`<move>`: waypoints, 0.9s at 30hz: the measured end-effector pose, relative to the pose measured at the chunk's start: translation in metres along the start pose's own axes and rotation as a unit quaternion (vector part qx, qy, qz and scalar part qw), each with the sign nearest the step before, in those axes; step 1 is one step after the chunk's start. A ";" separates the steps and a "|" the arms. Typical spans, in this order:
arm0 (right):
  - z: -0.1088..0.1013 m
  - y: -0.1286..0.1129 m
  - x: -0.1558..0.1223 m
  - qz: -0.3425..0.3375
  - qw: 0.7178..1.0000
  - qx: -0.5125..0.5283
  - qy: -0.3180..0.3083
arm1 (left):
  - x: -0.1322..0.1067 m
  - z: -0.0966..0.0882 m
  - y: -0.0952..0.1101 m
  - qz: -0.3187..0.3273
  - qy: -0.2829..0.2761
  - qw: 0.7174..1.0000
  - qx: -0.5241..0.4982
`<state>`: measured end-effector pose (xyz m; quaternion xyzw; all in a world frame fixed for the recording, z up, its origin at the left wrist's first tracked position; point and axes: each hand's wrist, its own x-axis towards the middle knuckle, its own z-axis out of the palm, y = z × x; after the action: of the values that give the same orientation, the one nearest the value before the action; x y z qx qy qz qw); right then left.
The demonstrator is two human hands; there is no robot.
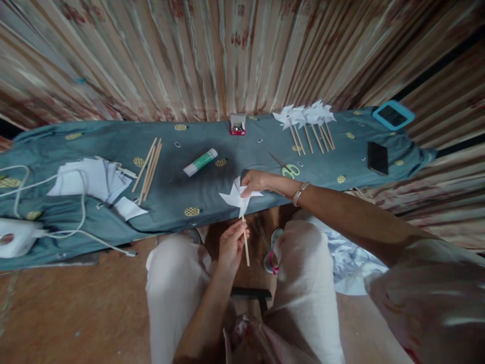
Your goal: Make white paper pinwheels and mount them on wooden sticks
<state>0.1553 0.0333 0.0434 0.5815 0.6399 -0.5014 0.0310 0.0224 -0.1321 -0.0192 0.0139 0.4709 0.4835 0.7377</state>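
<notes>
A white paper pinwheel (239, 198) on a thin wooden stick (247, 250) is between my two hands, at the table's front edge. My left hand (232, 243) pinches the stick a little below the paper blades. My right hand (254, 182) is closed on the middle and right blade of the pinwheel, thumb on top, with a dark object (243, 174) partly showing behind its fingers. What that dark thing is I cannot make out. Green-handled scissors (288, 169) lie just beyond my right wrist. A glue stick (200, 162) lies on the cloth to the left.
On the cloth-covered table (170, 187), several loose sticks (151, 169) and white paper sheets (89, 177) lie left, near a white power strip (18, 237). A small red box (238, 125) stands at the back. Finished pinwheels (306, 115), a phone (378, 157) and a blue-framed device (394, 115) are right.
</notes>
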 end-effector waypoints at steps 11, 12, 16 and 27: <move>0.001 -0.005 -0.004 0.024 1.000 -0.006 0.008 | 0.000 0.003 -0.002 -0.012 -0.002 1.000 -0.017; 0.001 -0.005 -0.005 0.025 1.000 -0.006 0.010 | -0.001 0.003 -0.001 -0.014 -0.003 1.000 -0.019; 0.003 -0.005 -0.006 0.031 0.999 -0.008 0.021 | -0.001 0.004 -0.001 -0.020 -0.004 1.000 -0.023; 0.005 0.008 0.008 0.035 0.998 0.033 0.026 | 0.002 0.006 -0.003 -0.040 0.002 0.999 -0.030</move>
<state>0.1563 0.0341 0.0317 0.6171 0.6029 -0.5055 0.0120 0.0288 -0.1301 -0.0185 -0.0281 0.4583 0.4676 0.7553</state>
